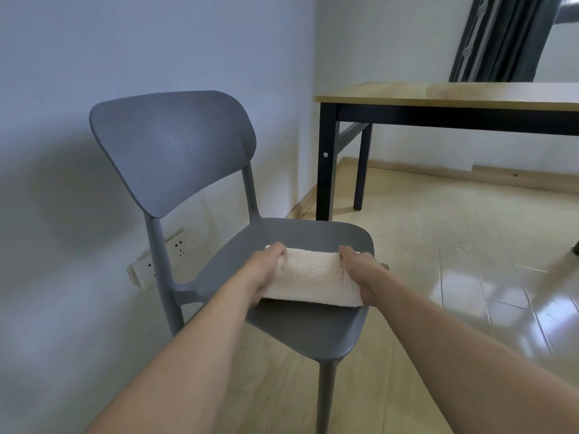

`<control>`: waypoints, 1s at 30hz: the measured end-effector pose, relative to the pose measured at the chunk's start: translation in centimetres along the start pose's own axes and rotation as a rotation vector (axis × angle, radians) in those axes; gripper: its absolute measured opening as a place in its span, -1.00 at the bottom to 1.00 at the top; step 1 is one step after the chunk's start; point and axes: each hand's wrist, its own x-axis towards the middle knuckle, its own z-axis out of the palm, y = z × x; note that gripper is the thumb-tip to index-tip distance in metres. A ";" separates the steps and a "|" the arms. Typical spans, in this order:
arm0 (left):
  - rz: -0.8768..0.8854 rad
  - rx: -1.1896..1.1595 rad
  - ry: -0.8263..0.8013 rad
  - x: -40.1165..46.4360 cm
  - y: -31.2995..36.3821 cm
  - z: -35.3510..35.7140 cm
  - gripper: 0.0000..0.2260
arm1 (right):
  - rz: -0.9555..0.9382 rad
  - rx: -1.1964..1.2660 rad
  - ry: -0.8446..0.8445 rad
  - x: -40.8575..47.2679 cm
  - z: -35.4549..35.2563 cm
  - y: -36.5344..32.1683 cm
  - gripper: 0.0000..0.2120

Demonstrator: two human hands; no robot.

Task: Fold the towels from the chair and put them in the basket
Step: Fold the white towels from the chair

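Note:
A cream, fluffy towel [313, 275], folded into a thick rectangle, lies on the seat of a grey plastic chair [300, 327]. My left hand [263, 272] grips the towel's left end, fingers curled over its far edge. My right hand [363, 274] grips the right end in the same way. Both forearms reach in from the bottom of the view. No basket is in view.
The chair stands close to a white wall with power sockets [175, 249] low behind it. A wooden-topped table with black legs [438, 98] stands at the right rear. Pale glossy floor [470, 277] spreads to the right. Dark curtains [501, 36] hang in the top right corner.

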 end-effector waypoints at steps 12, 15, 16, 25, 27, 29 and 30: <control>0.320 -0.236 -0.047 6.4 6.5 3.2 -0.80 | 0.140 0.097 -0.281 6.9 -5.2 -5.7 -0.68; 0.353 -0.187 -0.029 4.9 11.5 3.6 -0.80 | 0.168 0.218 -0.332 6.1 -7.2 -9.1 -0.73; 0.350 -0.164 -0.030 4.1 13.6 3.6 -0.80 | 0.173 0.230 -0.314 5.5 -8.2 -10.5 -0.73; 0.320 0.008 -0.062 -9.7 40.7 4.5 -0.88 | -0.102 0.108 0.000 -8.9 -26.1 -32.8 -0.81; 0.246 0.039 -0.106 -14.0 45.8 4.9 -0.85 | -0.149 0.077 0.076 -13.4 -30.8 -36.4 -0.74; 0.167 0.104 -0.138 -18.1 49.8 5.7 -0.81 | -0.142 0.067 0.123 -17.1 -34.7 -38.6 -0.64; 0.147 0.153 -0.131 -19.7 51.2 6.3 -0.79 | -0.131 0.064 0.141 -18.4 -36.4 -39.2 -0.60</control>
